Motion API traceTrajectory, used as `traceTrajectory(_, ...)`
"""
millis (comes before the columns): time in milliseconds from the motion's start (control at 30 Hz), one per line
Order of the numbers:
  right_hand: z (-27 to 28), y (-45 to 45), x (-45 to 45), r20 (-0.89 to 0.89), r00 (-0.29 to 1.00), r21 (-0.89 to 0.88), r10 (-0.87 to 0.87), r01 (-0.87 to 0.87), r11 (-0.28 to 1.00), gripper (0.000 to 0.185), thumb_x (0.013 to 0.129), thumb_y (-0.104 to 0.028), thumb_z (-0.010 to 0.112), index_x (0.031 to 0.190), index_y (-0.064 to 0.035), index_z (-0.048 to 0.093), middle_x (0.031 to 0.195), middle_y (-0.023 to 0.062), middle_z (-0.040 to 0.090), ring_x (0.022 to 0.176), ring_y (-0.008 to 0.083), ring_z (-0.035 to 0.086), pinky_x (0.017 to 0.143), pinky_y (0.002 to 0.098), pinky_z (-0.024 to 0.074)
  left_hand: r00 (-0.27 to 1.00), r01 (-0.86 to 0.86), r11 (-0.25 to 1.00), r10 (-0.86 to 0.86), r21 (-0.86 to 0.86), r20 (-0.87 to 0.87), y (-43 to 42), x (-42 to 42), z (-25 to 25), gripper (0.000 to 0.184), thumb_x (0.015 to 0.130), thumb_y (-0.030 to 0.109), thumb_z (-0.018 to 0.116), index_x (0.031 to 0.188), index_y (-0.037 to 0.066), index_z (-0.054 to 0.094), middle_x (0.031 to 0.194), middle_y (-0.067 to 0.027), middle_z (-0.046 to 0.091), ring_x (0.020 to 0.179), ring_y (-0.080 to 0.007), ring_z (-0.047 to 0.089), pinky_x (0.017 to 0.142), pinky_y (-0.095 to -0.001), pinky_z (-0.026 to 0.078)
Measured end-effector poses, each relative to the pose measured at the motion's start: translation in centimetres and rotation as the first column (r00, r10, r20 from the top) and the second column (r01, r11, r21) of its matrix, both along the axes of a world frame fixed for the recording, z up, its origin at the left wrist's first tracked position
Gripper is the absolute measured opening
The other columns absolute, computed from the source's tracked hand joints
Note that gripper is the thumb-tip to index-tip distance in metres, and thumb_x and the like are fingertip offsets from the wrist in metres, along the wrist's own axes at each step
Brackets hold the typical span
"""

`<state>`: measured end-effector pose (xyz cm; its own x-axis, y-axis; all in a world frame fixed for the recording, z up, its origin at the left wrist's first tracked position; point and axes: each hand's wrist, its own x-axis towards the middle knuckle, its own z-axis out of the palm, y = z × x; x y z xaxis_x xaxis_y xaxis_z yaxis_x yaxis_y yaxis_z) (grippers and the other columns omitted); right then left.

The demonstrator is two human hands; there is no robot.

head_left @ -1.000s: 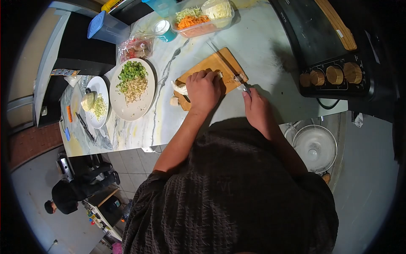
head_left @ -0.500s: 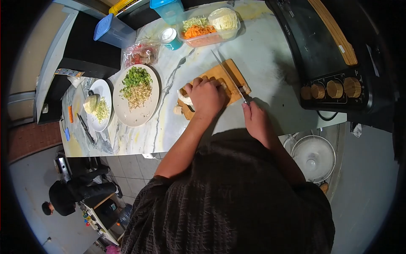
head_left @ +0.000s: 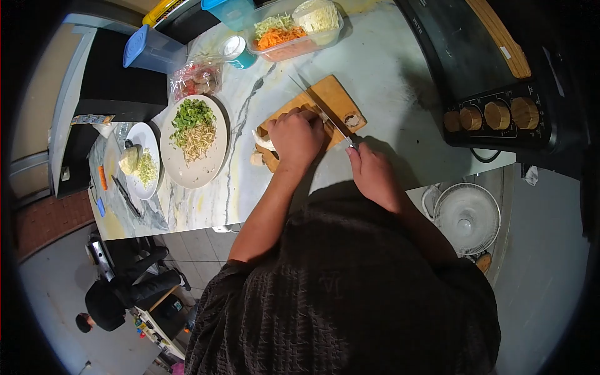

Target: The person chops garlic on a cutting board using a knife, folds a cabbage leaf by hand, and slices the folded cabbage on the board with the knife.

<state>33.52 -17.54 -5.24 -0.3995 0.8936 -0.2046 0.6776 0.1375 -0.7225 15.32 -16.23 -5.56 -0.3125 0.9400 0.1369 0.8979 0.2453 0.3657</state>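
Observation:
On the wooden cutting board [head_left: 345,103], my left hand [head_left: 296,139] presses down with its fingers curled over something that is mostly hidden. A white curved piece of food [head_left: 264,141] shows beside that hand, and a tan chunk [head_left: 256,159] lies at the board's left end. My right hand [head_left: 374,167] is closed round the handle of a kitchen knife [head_left: 336,127]. Its long blade slants across the board, close beside my left fingertips. A small round pale slice [head_left: 352,119] rests on the board to the right of the blade.
Left of the board stand a plate of chopped greens and sprouts [head_left: 219,147] and a white plate with shredded cabbage [head_left: 153,184]. Behind are a plastic vegetable container [head_left: 294,53], a white-lidded tub [head_left: 237,53] and a bagged item [head_left: 195,80]. An oven [head_left: 500,122] stands right. Another person [head_left: 106,305] is lower left.
The knife has moved left along the board, closer to my left fingers. The pale slice right of the blade now shows more fully. The whole view has shifted slightly.

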Motion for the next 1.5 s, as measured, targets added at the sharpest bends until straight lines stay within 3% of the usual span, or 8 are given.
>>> traceTrajectory(167,0.0,-0.4,-0.3,0.089,0.996,0.015,0.008,-0.010,1.000,0.037,0.102,-0.031,0.047,0.092,0.0042,0.054,0.079,0.0303,0.063,0.078,0.0510,0.061,0.071,0.0563,0.0489,1.000,-0.005,0.999,0.005,-0.042,0.002,0.1,0.0,0.1,0.013,0.078,0.023,0.067,0.077,0.013,0.076,0.080,-0.0083,0.068,0.077,-0.0284,0.065,0.077,-0.0424,0.040)
traceTrajectory(400,-0.1,-0.6,-0.5,0.079,0.997,0.056,0.017,-0.022,0.998,0.038,0.102,-0.031,0.047,0.094,0.0048,0.054,0.080,0.0309,0.063,0.078,0.0501,0.062,0.071,0.0564,0.0494,1.000,-0.009,0.997,0.010,-0.075,0.007,0.3,0.0,0.4,0.013,0.079,0.023,0.067,0.079,0.013,0.076,0.081,-0.0080,0.068,0.079,-0.0283,0.065,0.078,-0.0424,0.040)
traceTrajectory(900,0.1,-0.7,-1.6,0.127,0.992,-0.074,-0.023,0.032,0.997,0.036,0.103,-0.030,0.047,0.096,0.0056,0.053,0.081,0.0314,0.063,0.081,0.0518,0.060,0.071,0.0582,0.0476,1.000,0.015,0.999,-0.014,-0.039,0.010,0.1,0.0,0.3,0.012,0.078,0.022,0.069,0.080,0.013,0.076,0.080,-0.0062,0.068,0.079,-0.0262,0.064,0.076,-0.0413,0.039)
traceTrajectory(967,-0.7,-0.7,-1.5,0.137,0.990,0.002,-0.023,0.023,1.000,0.037,0.101,-0.030,0.051,0.091,0.0058,0.052,0.079,0.0313,0.064,0.076,0.0488,0.065,0.066,0.0534,0.0528,1.000,0.017,1.000,-0.017,-0.019,-0.001,0.4,-0.1,-0.1,0.012,0.078,0.021,0.069,0.080,0.012,0.076,0.080,-0.0060,0.068,0.079,-0.0259,0.064,0.076,-0.0413,0.039)
traceTrajectory(1167,-2.3,-0.5,-1.5,0.125,0.992,0.088,-0.028,0.017,0.996,0.036,0.100,-0.030,0.054,0.091,0.0052,0.053,0.076,0.0293,0.064,0.072,0.0481,0.065,0.060,0.0516,0.0531,1.000,0.009,0.998,-0.010,-0.058,-0.010,0.1,0.2,0.5,0.016,0.082,0.025,0.067,0.084,0.013,0.077,0.083,-0.0070,0.069,0.082,-0.0276,0.066,0.080,-0.0426,0.039)
traceTrajectory(1500,-1.1,-0.4,-1.5,0.133,0.990,0.093,-0.051,0.039,0.995,0.035,0.100,-0.028,0.053,0.091,0.0060,0.053,0.071,0.0277,0.064,0.073,0.0484,0.064,0.067,0.0523,0.0527,1.000,0.016,0.997,-0.018,-0.076,-0.023,0.2,0.2,0.4,0.016,0.083,0.025,0.067,0.086,0.013,0.077,0.084,-0.0074,0.069,0.083,-0.0283,0.066,0.081,-0.0431,0.040)
